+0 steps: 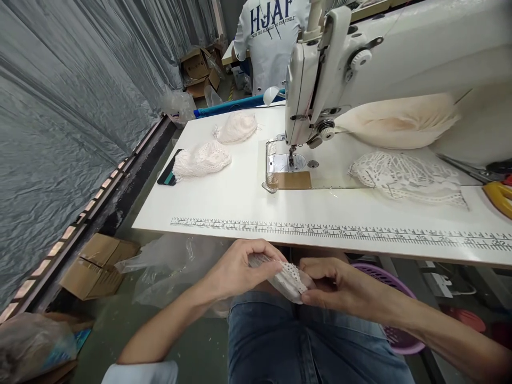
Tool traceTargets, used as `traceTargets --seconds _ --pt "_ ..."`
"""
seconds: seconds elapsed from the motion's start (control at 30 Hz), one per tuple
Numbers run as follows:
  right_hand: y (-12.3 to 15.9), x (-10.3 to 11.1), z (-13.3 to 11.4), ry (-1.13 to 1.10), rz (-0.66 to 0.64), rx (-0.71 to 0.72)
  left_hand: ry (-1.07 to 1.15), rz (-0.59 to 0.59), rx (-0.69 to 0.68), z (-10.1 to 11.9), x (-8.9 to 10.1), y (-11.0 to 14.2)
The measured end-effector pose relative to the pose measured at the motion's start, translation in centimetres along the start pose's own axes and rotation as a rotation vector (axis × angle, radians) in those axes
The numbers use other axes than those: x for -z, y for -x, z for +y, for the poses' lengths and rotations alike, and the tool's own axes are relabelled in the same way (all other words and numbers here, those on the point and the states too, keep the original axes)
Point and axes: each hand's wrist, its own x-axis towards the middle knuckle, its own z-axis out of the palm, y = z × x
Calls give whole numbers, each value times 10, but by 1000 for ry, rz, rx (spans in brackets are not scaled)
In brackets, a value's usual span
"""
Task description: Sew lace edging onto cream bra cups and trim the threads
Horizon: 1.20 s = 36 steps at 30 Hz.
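Note:
Above my lap, just off the table's front edge, both hands hold a small piece of white lace fabric (pixel 288 280). My left hand (pixel 254 266) is closed on its left end, thumb on top. The right end is pinched between thumb and fingers of my right hand (pixel 330 282). A dotted lace edging shows between the hands; the fabric's underside is hidden. On the white table ahead stands a sewing machine (pixel 308 90), its presser foot (pixel 292 157) over the metal plate. Two pale lace pieces, a nearer one (pixel 204 159) and a farther one (pixel 237 128), lie to its left.
More white lace (pixel 404 173) and a cream fabric bundle (pixel 400 120) lie at the right, near scissors (pixel 468 168) and a yellow-handled tool (pixel 499 198). A printed ruler (pixel 336 231) runs along the table's front. Below are a purple basket (pixel 406 349) and a cardboard box (pixel 98 266). A person (pixel 272 48) sits beyond.

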Motion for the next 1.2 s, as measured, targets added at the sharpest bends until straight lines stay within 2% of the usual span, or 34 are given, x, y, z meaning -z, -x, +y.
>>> traceTargets --seconds 0.13,0.3,0.47,0.57,0.63,0.73,0.8,0.87,1.0,1.1,1.2 --pt "8 3 8 22 15 3 192 8 130 -1 -3 -2" --pt "20 7 9 27 -19 -8 327 21 136 -2 -7 -6" --pt "15 10 -3 57 87 -43 154 -152 97 2 -12 -14" --pt "6 8 -8 69 162 -50 -19 -139 19 7 -11 -14" --pt "-2 6 -12 85 189 -48 -152 -131 -17 16 -3 -13" --pt "-18 10 -23 182 253 17 -382 -140 -95 38 19 -21" --pt "-32 20 -32 293 335 48 -534 -140 -168 52 37 -41" --pt "-46 37 -37 462 423 16 -661 -145 -244 61 53 -72" --pt "-53 81 -29 774 576 -90 -683 -172 -264 56 68 -149" --pt "-41 107 -15 948 647 50 -659 -215 -267 45 64 -187" --pt "-35 124 -8 1135 627 307 -632 -271 -249 40 62 -199"
